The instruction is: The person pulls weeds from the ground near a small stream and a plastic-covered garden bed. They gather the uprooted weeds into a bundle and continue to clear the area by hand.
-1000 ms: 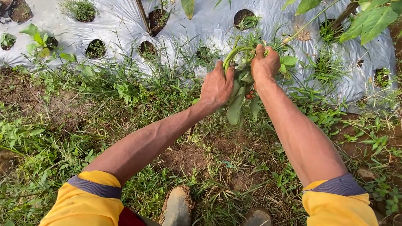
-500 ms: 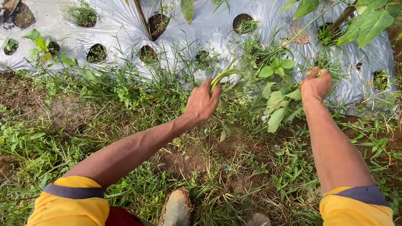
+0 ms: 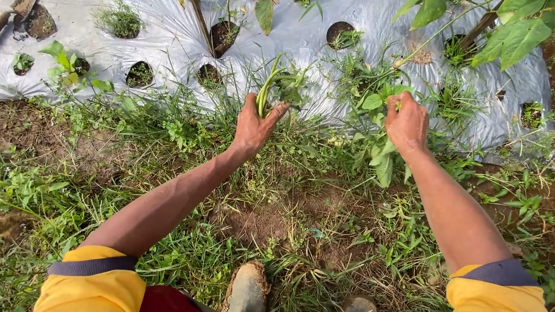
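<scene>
a bunch of long green pods [image 3: 268, 88] is being gripped in the closed left hand [image 3: 253, 125] at the near edge of the silver plastic mulch sheet [image 3: 302, 36], while a leafy plant [image 3: 378, 128] by that same edge is being clutched in the closed right hand [image 3: 406, 123].

You are outdoors in a vegetable garden plot.
In front of you a raised bed lies under silver plastic mulch sheeting [image 3: 167, 37] with round planting holes [image 3: 139, 73]; leafy crop plants [image 3: 517, 30] rise from it, and weedy grass [image 3: 50, 195] and bare soil [image 3: 254, 221] lie below.
</scene>
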